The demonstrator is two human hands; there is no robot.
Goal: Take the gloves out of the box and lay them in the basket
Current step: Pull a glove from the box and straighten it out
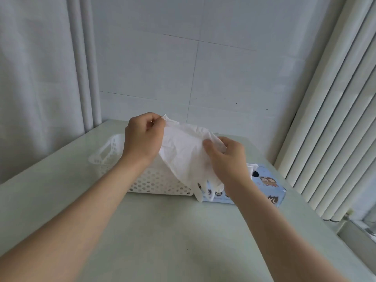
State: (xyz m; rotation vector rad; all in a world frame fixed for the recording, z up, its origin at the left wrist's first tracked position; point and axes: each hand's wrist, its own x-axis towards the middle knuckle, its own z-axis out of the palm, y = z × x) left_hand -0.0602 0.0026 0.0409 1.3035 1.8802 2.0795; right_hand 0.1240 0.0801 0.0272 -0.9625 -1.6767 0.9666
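- Spanning the view from 9 o'clock through 6 to 3 o'clock, a pale green table (162,231) carries the task items. Clock directions are read from the middle of the view unless another reference is named.
- Wall (223,68): white tiles, fills the 12 o'clock sector behind the table. A pale curtain (36,78) hangs at 9 to 10 o'clock, and vertical blinds (335,129) hang at 2 to 3 o'clock.
- Basket (154,182): white, perforated, stands on the table at 7 o'clock. A handle cut-out shows at its 10 o'clock end. The left forearm and the glove hide most of the interior.
- Box (268,188): light blue, printed with cartoon figures, lies on the table at 4 o'clock, on the basket's 3 o'clock side. Whether the two touch cannot be told, because the glove covers the junction.
- Glove (183,151): white, fully out of the box, held in the air and spread between both hands. Its cuff edge is uppermost, and its fingers hang toward 6 o'clock in front of the point where basket and box meet.
- Left hand (142,137): pinches the cuff corner at the glove's 11 o'clock, fingers curled.
- Right hand (227,157): grips the glove's edge at its 3 o'clock, thumb pressed onto the material.
- Second glove (251,166): a white tuft protrudes from the box's top opening, at 3 o'clock of the right wrist.
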